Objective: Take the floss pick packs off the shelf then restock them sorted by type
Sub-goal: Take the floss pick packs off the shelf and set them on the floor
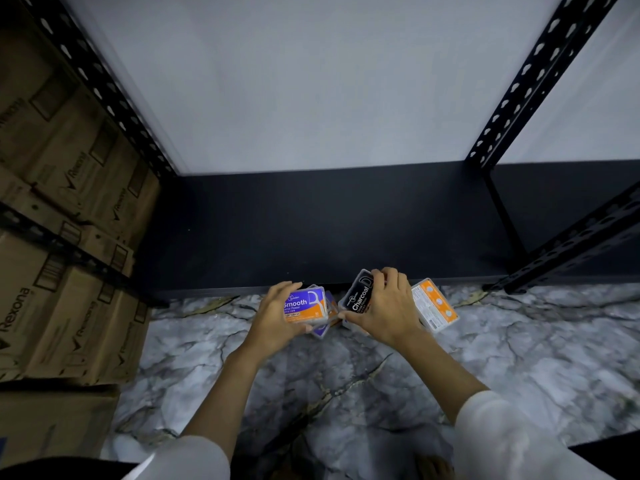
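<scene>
My left hand [273, 317] grips a purple and orange "Smooth" floss pick pack [306, 304] just above the marble floor. My right hand [384, 308] grips a black "Charcoal" floss pick pack [360, 294], tilted on its end. Another purple pack [322, 329] lies partly hidden under the held ones. An orange and white pack [434, 304] lies face down on the floor to the right of my right hand. The dark bottom shelf [329, 226] in front of me holds no packs.
Black perforated shelf posts stand at the left [100, 88] and right [523, 81]. Brown Rexona cartons [52, 258] are stacked on the neighbouring rack at the left. A white wall [311, 81] backs the shelf. Marble-patterned floor [346, 375] lies below my arms.
</scene>
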{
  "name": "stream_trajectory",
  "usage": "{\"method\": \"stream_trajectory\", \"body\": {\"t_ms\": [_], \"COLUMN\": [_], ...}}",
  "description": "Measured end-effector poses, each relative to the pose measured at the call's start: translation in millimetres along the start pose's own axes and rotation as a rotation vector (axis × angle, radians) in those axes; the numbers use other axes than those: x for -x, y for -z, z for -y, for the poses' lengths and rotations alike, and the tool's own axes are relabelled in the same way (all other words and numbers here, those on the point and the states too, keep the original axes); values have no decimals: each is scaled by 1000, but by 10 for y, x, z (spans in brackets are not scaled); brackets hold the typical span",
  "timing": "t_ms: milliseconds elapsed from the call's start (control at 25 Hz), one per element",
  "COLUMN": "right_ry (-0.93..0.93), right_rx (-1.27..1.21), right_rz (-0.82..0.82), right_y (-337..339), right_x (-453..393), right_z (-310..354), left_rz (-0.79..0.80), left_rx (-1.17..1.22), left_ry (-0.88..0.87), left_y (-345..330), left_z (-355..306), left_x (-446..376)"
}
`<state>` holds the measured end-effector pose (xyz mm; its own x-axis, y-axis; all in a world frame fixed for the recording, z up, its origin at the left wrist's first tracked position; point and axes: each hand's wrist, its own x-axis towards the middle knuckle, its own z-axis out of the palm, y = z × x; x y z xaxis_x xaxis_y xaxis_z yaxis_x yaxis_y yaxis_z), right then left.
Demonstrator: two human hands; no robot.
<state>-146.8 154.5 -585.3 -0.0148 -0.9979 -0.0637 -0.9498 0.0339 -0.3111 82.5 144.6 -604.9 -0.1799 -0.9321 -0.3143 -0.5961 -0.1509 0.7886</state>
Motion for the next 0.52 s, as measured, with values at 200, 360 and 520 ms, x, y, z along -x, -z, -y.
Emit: {"method": "stream_trajectory", "body": {"t_ms": [200,360,520], "right_ry": [51,26,-41], "right_rx": [-109,-109,-114], "right_rz": [141,152,149], "right_y": [56,90,72], "right_x": [-36,-43,-31], "right_z": [-5,26,44], "left_rz": [-3,-21,-63], "left_rx": [33,67,88], "left_ry": [4,39,33], "left_y": [-1,8,0], "left_z": [-43,-49,-33], "left_x": [13,44,76]}}
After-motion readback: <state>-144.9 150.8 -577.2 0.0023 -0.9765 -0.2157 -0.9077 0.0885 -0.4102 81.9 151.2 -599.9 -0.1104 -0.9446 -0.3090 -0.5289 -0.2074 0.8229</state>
